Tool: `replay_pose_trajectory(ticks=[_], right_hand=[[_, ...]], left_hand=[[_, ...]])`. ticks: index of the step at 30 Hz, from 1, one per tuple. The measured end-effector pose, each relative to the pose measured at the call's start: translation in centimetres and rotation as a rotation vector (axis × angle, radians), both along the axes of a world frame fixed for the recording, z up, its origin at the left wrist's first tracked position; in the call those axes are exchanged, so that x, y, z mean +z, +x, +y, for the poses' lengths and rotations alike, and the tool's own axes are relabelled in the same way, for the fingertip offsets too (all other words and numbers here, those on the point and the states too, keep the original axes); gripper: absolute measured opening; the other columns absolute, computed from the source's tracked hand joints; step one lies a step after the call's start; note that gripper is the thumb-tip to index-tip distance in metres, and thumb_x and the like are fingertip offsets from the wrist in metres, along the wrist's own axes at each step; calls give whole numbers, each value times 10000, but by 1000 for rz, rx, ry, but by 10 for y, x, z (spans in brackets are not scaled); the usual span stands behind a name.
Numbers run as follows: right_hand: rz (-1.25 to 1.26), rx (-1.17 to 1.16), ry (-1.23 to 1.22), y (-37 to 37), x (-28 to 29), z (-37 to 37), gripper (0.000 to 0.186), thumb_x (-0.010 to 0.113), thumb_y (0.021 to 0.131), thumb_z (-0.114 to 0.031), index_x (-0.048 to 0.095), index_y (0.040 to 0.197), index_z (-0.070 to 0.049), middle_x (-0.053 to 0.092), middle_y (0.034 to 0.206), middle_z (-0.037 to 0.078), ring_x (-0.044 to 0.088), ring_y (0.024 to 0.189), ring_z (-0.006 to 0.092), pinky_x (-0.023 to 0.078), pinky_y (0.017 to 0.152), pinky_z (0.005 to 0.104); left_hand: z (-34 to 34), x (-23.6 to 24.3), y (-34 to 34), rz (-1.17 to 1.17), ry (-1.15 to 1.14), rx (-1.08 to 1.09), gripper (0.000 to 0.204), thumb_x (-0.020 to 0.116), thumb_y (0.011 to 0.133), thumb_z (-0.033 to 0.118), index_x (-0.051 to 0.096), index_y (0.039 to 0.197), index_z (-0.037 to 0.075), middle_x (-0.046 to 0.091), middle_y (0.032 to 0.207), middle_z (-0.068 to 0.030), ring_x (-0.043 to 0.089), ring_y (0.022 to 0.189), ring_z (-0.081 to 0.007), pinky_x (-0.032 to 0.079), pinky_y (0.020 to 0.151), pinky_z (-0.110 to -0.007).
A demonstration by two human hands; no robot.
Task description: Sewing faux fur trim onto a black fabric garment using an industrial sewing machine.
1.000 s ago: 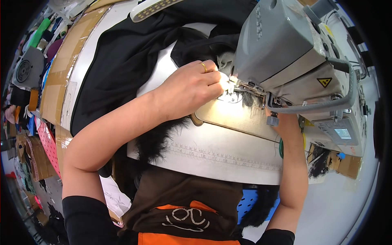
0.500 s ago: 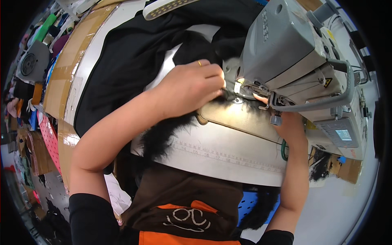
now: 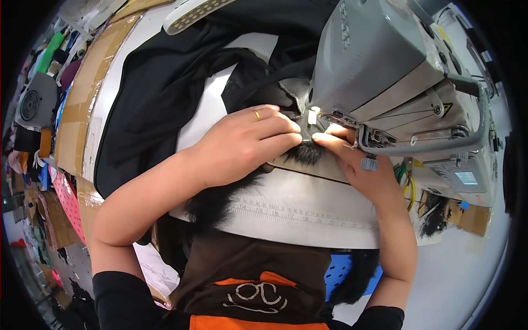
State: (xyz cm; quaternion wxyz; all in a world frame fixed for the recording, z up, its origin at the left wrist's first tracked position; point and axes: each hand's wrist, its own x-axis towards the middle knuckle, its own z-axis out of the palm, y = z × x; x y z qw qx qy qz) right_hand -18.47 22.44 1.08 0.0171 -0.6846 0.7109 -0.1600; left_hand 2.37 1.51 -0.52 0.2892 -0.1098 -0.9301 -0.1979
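Note:
My left hand (image 3: 247,143) has its fingers pressed together on the black fur-edged fabric (image 3: 302,154) at the presser foot (image 3: 314,116) of a grey sewing machine (image 3: 368,49). My right hand (image 3: 360,165) holds the same piece from the right, thumb and fingers close beside the foot, partly behind the machine's metal fittings. A large black cloth (image 3: 143,88) lies bunched over the white table behind and left of my hands. More black fur trim (image 3: 220,203) hangs below my left wrist, toward the table's front edge, which carries a printed ruler.
A lamp (image 3: 192,16) reaches over the cloth. Taped cardboard (image 3: 82,99) borders the table at left, beside piled materials and a pink perforated board (image 3: 66,214). Green and yellow handles (image 3: 407,184) sit by the machine's base. A blue perforated surface (image 3: 344,275) shows below the table.
My left hand has shifted down and slightly left. My right hand has moved up and left, its fingertips now on the fabric before the foot, where the fur has bunched nearer my fingers.

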Motion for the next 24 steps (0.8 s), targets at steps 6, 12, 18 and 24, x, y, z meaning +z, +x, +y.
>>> replay_pose_trajectory(ticks=[6, 12, 18, 24], right_hand=[[-29, 60, 112, -14, -16, 10, 551, 694, 821, 121, 815, 1242, -215, 747, 1103, 23, 730, 1047, 248, 581, 905, 378], [-65, 20, 88, -15, -25, 10, 574, 675, 801, 139, 820, 1236, -207, 744, 1113, 41, 726, 1068, 262, 577, 919, 385], [-77, 44, 36, -8, -16, 6, 542, 702, 804, 128, 831, 1214, -202, 732, 1098, 43, 713, 1052, 272, 573, 913, 395], [-134, 35, 7, -10, -19, 7, 505, 732, 812, 113, 837, 1195, -198, 721, 1084, 41, 703, 1028, 268, 572, 904, 397]], left_hand=[[2, 7, 5, -30, -24, 6, 287, 700, 845, 100, 707, 1119, 14, 703, 1093, -83, 704, 1077, -277, 583, 966, -421], [2, 15, 5, -115, -158, 125, 248, 686, 858, 110, 698, 1092, 28, 690, 1143, -67, 689, 1109, -268, 561, 1000, -435], [12, 18, 8, -67, -222, 137, 293, 696, 819, 77, 704, 1102, -1, 671, 1156, -103, 676, 1080, -303, 564, 996, -479], [18, 12, 20, -87, -182, 87, 374, 722, 795, 47, 690, 1150, -67, 683, 1127, -160, 697, 917, -305, 585, 722, -370]])
